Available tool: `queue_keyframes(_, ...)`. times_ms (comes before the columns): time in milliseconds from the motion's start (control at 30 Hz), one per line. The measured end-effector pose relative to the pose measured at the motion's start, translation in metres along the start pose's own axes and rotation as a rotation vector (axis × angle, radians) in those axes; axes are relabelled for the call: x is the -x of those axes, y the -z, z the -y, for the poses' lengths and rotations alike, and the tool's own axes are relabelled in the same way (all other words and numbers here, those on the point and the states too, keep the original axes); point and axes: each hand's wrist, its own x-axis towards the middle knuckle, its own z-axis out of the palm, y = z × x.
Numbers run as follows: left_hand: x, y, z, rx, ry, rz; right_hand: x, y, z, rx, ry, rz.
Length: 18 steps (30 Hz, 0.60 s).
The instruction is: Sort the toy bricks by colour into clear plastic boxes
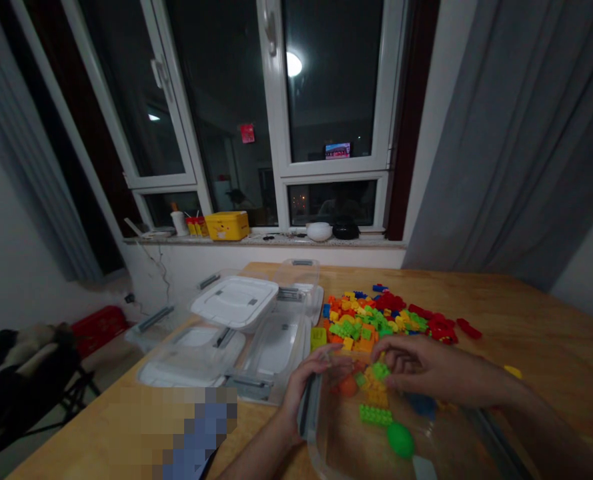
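A clear plastic box (pixel 321 447) with grey side latches is close in front of me. My left hand (pixel 309 383) grips its far left corner, fingers over the rim. Over the box, my right hand (pixel 416 363) pinches a small light-green toy brick (pixel 380 371). Through the clear plastic show a long green brick (pixel 375 415), a green egg-shaped piece (pixel 400 440), orange pieces (pixel 349 385) and a blurred blue piece (pixel 421 404). Just beyond lies a heap of mixed toy bricks (pixel 361 320), partly behind my right hand.
Stacked clear boxes with white lids (pixel 236 300) cover the table's left part. A red piece (pixel 469 328) and a yellow piece (pixel 512 371) lie right of the heap. The wooden table (pixel 521 307) ends near a windowsill (pixel 276 239) holding a yellow box (pixel 226 225).
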Motion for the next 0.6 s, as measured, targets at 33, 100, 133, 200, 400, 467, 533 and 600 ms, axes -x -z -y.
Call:
queue_keyframes(33,0.001,-0.001,-0.001,0.001,0.005,-0.009,0.001,0.0,0.002,0.014,-0.008,0.044)
queue_keyframes(100,0.002,-0.005,-0.002,-0.001,0.012,-0.016,0.001,0.0,0.004,0.004,-0.023,0.091)
queue_keyframes(133,0.003,-0.006,-0.003,-0.005,0.011,-0.018,0.001,0.001,0.003,-0.013,-0.03,0.078)
queue_keyframes(200,0.004,-0.008,-0.004,-0.014,0.004,-0.021,-0.002,0.007,-0.005,-0.041,-0.032,-0.038)
queue_keyframes(400,0.005,-0.007,-0.004,-0.027,0.026,-0.023,-0.021,0.042,-0.063,0.121,0.002,-0.495)
queue_keyframes(467,0.005,-0.008,-0.004,-0.024,0.032,-0.024,-0.026,0.05,-0.082,0.212,-0.025,-0.544)
queue_keyframes(533,0.005,-0.009,-0.005,-0.035,0.034,-0.033,-0.029,0.053,-0.098,0.27,-0.051,-0.556)
queue_keyframes(600,0.005,-0.009,-0.006,-0.048,0.033,-0.04,-0.033,0.052,-0.111,0.315,-0.07,-0.551)
